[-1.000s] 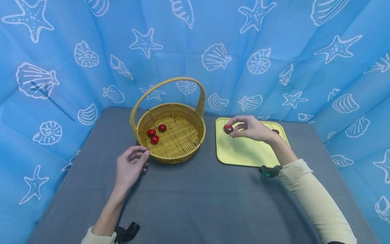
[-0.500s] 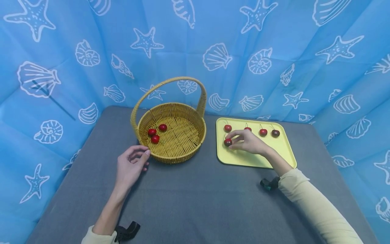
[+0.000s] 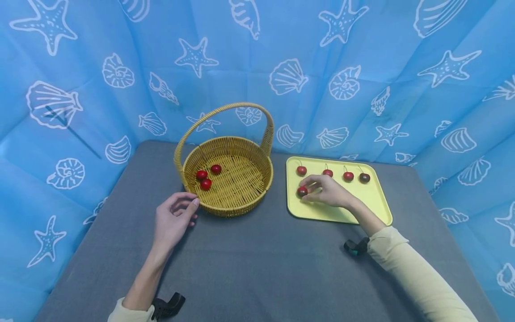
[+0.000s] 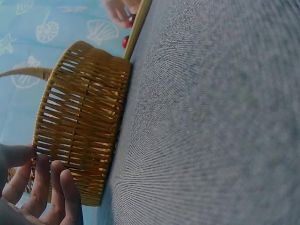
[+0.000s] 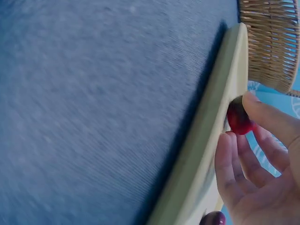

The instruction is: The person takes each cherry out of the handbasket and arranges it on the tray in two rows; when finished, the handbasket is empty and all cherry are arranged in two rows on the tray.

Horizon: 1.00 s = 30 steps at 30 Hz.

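My left hand (image 3: pixel 173 219) pinches the near left rim of a yellow wicker basket (image 3: pixel 229 209) between thumb and fingers; in the left wrist view the fingertips (image 4: pixel 57 166) lie against its woven wall (image 4: pixel 79 122). Three red cherries (image 3: pixel 206 184) are inside, at the left. Over the left part of a pale yellow tray (image 3: pixel 342 214), my right hand (image 3: pixel 327 191) holds a dark red cherry (image 3: pixel 302 192) between thumb and fingers. The right wrist view shows this cherry (image 5: pixel 239 117) at the fingertips, close to the tray; contact with the tray surface is unclear.
Several stemmed cherries (image 3: pixel 348 176) stand in a row along the tray's back side. The basket's tall handle (image 3: pixel 223 107) arches above it. A blue curtain (image 3: pixel 241 58) with shell prints hangs behind the grey table (image 3: pixel 257 268).
My right hand has moved from the tray's back left toward its near side with the dark cherry, uncovering the back row. My left hand stays at the basket rim.
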Available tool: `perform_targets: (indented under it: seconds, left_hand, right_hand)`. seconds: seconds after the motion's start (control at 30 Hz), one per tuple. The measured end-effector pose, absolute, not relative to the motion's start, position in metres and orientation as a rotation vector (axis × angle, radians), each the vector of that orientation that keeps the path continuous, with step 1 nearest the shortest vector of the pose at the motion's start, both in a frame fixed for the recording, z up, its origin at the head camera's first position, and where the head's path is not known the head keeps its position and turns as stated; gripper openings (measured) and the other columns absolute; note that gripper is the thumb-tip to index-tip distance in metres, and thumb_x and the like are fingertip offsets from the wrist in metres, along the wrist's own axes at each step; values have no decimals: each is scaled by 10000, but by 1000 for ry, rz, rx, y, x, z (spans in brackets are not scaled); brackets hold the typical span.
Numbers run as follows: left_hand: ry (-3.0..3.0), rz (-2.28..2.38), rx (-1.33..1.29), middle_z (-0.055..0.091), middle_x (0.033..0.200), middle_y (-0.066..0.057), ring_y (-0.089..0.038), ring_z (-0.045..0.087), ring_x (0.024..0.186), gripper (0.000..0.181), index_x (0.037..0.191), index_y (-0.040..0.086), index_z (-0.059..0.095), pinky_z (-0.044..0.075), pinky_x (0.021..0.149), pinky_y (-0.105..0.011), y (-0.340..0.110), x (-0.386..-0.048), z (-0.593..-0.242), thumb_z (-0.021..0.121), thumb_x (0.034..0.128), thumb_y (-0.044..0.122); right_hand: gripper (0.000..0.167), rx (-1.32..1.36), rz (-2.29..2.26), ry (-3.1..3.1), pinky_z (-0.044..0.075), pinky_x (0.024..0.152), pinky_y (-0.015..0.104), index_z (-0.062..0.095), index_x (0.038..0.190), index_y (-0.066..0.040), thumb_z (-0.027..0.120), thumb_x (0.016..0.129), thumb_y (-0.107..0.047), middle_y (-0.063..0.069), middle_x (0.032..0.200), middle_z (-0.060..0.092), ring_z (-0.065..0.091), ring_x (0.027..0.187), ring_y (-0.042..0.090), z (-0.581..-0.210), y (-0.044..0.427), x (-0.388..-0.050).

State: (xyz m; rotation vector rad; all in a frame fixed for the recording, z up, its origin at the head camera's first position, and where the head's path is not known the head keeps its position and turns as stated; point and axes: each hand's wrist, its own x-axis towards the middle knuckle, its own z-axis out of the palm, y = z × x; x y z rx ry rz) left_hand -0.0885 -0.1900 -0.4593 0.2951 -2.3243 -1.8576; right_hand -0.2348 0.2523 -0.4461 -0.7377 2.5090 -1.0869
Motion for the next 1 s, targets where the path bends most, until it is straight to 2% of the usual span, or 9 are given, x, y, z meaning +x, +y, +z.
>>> perform_targets:
  seconds: [0.13,0.27,0.4,0.67,0.83,1.0]
  left_hand:
    - [-2319,-1861,287,779,1062,-216,-191,766,773,325,1249,43,710,677,644,-360,-190,-89,-459,766,1041,287]
    - [-2310,-1864,275,784,1046,-204,-183,765,764,317,1242,43,714,678,641,-364,-190,-89,-459,770,1039,281]
    - [-2304,-1866,270,787,1035,-194,-186,765,760,313,1239,37,714,677,634,-357,-189,-89,-458,771,1038,271]
    - [-2315,-1867,282,790,1018,-160,-224,769,779,328,1257,33,705,679,646,-362,-190,-89,-457,768,1040,271]
    - [-2311,-1875,276,797,1002,-119,-217,770,779,330,1256,32,706,679,646,-361,-190,-89,-458,770,1039,271]
    - [-2302,-1872,263,804,970,-45,-192,770,770,306,1238,47,716,677,635,-349,-191,-88,-459,772,1038,270]
  right_hand:
    - [351,-749,-1080,2505,667,911,365,736,1200,26,886,888,-29,215,1184,786,774,1089,391,-442,256,-235]
    - [326,-745,-1083,2489,655,813,253,736,1191,29,874,902,-34,233,1186,783,785,1055,385,-435,258,-235]
    - [311,-734,-1090,2474,657,770,247,730,1202,34,851,925,-38,248,1204,768,782,1060,396,-425,260,-234]
    - [321,-775,-1117,2462,663,823,253,706,1249,66,809,960,-28,277,1248,730,775,1089,369,-407,256,-238]
    - [311,-796,-1178,2418,681,876,266,704,1245,58,801,957,-5,323,1257,702,789,1041,247,-396,244,-240]
    - [276,-836,-1178,2435,678,888,266,734,1207,-11,822,947,-29,199,1187,740,756,998,136,-382,224,-240]
